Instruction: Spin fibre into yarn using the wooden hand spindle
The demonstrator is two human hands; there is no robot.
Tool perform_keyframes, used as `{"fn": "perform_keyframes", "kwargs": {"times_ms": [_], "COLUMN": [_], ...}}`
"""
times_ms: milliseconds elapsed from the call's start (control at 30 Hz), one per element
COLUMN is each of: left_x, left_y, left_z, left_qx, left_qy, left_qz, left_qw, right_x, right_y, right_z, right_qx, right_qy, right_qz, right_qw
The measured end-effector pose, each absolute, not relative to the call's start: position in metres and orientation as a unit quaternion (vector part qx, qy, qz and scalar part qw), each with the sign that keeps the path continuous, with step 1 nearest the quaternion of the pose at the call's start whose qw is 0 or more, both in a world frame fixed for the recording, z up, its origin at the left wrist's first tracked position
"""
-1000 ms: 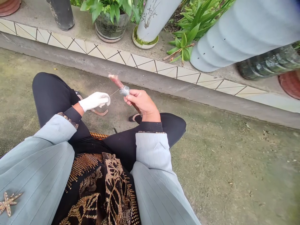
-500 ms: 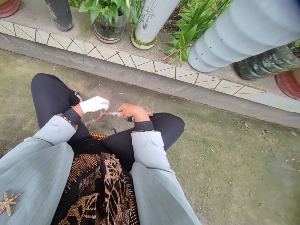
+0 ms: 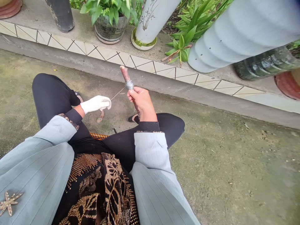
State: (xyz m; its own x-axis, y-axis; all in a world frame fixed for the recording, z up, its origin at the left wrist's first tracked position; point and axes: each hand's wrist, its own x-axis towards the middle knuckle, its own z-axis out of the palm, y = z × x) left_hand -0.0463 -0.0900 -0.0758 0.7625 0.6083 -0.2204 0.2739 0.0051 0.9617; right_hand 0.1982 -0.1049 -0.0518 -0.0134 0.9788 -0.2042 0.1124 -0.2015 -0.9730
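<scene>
Green plants (image 3: 195, 23) stand beyond the left hand (image 3: 96, 104) pinching wire (image 3: 117, 93) and right hand (image 3: 141, 100) gripping a stick (image 3: 125, 73).

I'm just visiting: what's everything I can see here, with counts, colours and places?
Stick: one, reddish-brown, in right hand
Wire: one winding, silver, around stick
Strand: one, pale, from winding to left hand
Curved piece: one, brown, below left hand
Floor: one, grey-green, below
Ledge: one, grey, top
Tiles: one row, cream, ledge front
Containers: seven, black, clear, white, blue-grey, dark green, two reddish, on ledge
Saucer: one, pale, under white container
Plants: several, green, along ledge
Brooch: one, gold-coloured, lower left
Left hand: one, white-gloved, left
Right hand: one, bare, centre
Sleeves: two, blue-grey, below hands
Legs: two, black-clad, bent
</scene>
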Motion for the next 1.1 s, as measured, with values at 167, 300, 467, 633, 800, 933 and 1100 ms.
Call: {"fn": "perform_keyframes", "kwargs": {"times_ms": [167,300,467,633,800,933,1100], "left_x": [-0.047,-0.046,-0.046,-0.047,-0.047,-0.047,-0.048], "left_y": [-0.090,-0.091,-0.090,-0.087,-0.088,-0.089,-0.090], "left_z": [-0.068,-0.066,-0.067,-0.074,-0.078,-0.070,-0.061], "left_qx": [0.742,0.758,0.780,0.751,0.685,0.730,0.797], "left_qy": [0.304,0.316,0.312,0.320,0.334,0.320,0.301], "left_qz": [0.095,0.082,0.068,0.098,0.143,0.111,0.079], "left_qw": [0.590,0.565,0.539,0.570,0.631,0.594,0.518], "right_x": [0.183,0.176,0.183,0.193,0.201,0.199,0.187], "right_y": [-0.097,-0.102,-0.109,-0.112,-0.110,-0.099,-0.096], "right_z": [-0.069,-0.062,-0.051,-0.040,-0.040,-0.057,-0.067], "right_qx": [-0.691,-0.635,-0.462,-0.326,-0.441,-0.607,-0.680], "right_qy": [-0.616,-0.677,-0.661,-0.655,-0.561,-0.502,-0.641], "right_qz": [0.360,0.356,0.551,0.679,0.625,0.483,0.357], "right_qw": [0.115,-0.111,-0.216,-0.061,0.316,0.382,0.019]}}
